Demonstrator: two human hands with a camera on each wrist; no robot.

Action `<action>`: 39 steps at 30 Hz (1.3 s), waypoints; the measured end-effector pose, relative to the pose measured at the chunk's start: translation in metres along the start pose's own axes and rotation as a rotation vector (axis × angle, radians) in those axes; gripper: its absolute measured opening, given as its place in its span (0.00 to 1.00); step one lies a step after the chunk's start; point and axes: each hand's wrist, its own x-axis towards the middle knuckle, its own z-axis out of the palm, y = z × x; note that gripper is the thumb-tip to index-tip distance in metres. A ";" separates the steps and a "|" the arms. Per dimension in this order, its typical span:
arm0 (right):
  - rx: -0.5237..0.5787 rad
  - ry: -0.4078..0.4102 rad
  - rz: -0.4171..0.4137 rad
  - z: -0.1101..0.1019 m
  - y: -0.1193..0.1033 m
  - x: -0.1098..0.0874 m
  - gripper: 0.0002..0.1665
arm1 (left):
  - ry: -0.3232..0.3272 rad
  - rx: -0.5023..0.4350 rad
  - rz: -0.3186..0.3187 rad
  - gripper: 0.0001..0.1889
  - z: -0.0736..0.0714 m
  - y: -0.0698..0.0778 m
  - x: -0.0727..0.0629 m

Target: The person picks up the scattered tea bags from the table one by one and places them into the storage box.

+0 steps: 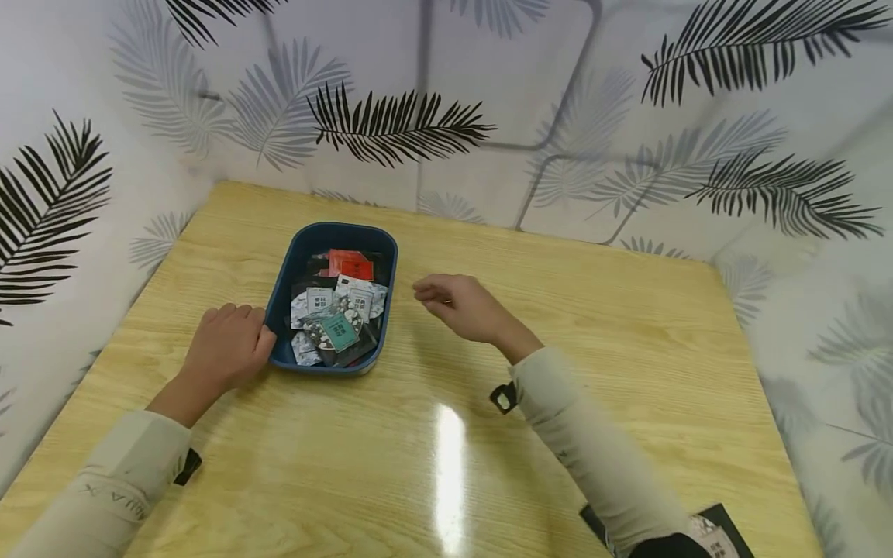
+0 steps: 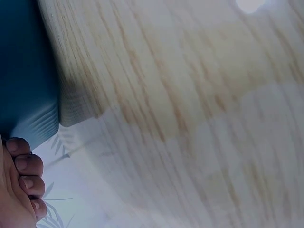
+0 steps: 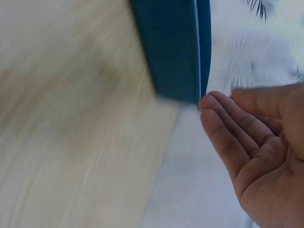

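Note:
A dark blue plastic bin (image 1: 381, 341) stands on the table, holding several small printed packets. Among these are a red packet (image 1: 346, 262), white patterned packets and a clear one with a green label (image 1: 339, 332). My left hand (image 1: 230, 346) grips the bin's left rim with the thumb at the edge. In the left wrist view its fingers (image 2: 29, 166) curl beside the bin's outer wall; the thumb is hidden there. My right hand (image 1: 463, 306) hovers to the right of the bin, holding nothing, its fingers (image 3: 228, 137) nearly straight and close together.
At the front right, a dark printed packet (image 1: 722, 535) lies partly under my right sleeve. The wooden table (image 1: 593, 310) meets a leaf-patterned cloth (image 1: 488, 186) along its back and sides. Glare shows on the tabletop in front.

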 end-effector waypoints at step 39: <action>-0.270 -0.177 0.630 0.002 0.078 -0.294 0.34 | 0.081 -0.039 0.055 0.13 0.002 -0.001 -0.002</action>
